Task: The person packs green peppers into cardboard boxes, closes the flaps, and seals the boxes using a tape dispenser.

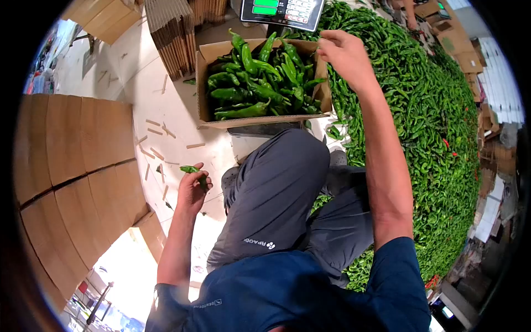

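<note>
A cardboard box (264, 120) full of green peppers (254, 88) stands at the top middle, in front of my knees. My left hand (192, 188), left of my legs, is closed around green peppers (189, 169) that stick out between its fingers. My right hand (345, 55) is at the box's right upper corner, its fingers bent and close together near the rim. Whether those fingers hold anything is too small to tell. Behind the box is a scale display (281, 12) with green lit readouts.
A large heap of green peppers (420, 127) covers the right side. Stacked cardboard boxes (72, 171) stand at the left, folded cardboard (170, 36) at the upper left. Short strips (157, 153) lie on the floor. Another person's arm (410, 14) shows at the top right.
</note>
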Demonstrator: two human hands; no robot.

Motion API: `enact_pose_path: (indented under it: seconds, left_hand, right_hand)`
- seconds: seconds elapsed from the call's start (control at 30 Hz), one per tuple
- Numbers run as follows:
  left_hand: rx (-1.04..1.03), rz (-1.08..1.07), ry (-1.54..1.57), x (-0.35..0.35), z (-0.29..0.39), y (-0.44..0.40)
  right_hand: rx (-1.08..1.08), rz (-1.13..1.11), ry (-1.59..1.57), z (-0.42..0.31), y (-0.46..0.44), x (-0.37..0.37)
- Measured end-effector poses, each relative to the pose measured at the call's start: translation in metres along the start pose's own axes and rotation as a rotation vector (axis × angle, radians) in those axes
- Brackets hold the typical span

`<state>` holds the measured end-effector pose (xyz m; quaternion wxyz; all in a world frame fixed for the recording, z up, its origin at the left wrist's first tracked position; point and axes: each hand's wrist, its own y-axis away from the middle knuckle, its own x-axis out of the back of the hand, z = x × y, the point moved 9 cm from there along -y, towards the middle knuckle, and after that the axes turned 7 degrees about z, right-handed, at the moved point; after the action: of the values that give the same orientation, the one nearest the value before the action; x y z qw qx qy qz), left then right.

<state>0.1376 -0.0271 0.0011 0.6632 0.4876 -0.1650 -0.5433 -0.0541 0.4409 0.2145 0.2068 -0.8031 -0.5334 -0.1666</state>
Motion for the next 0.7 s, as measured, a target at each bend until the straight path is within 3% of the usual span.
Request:
enact_pose_path:
  seconds: [0.17,0.2,0.33,0.47,0.57,0.63,0.7]
  left_hand:
    - [-0.146,0.048,-0.193,-0.014,0.017,0.017]
    - [-0.196,0.114,-0.251,-0.008,0.022,0.019]
    - [-0.213,0.234,-0.219,0.048,0.014,0.026]
    - [-0.097,0.253,-0.067,0.101,-0.027,0.028]
    - [-0.053,0.262,-0.100,0.112,-0.051,0.035]
    - [-0.027,0.230,-0.112,0.121,-0.067,0.028]
    - [0.004,0.204,-0.136,0.123,-0.075,0.023]
  right_hand:
    - [0.146,-0.026,0.071,-0.016,-0.030,-0.036]
    - [-0.029,-0.148,0.038,-0.023,-0.028,-0.034]
    - [-0.121,-0.093,-0.098,-0.014,-0.031,-0.011]
    - [-0.161,-0.291,0.200,-0.001,-0.015,-0.013]
    - [0.134,-0.272,0.718,-0.004,-0.002,-0.027]
    - [0.087,-0.303,1.080,-0.005,0.015,-0.039]
    - [0.423,-0.151,1.181,-0.014,0.042,-0.049]
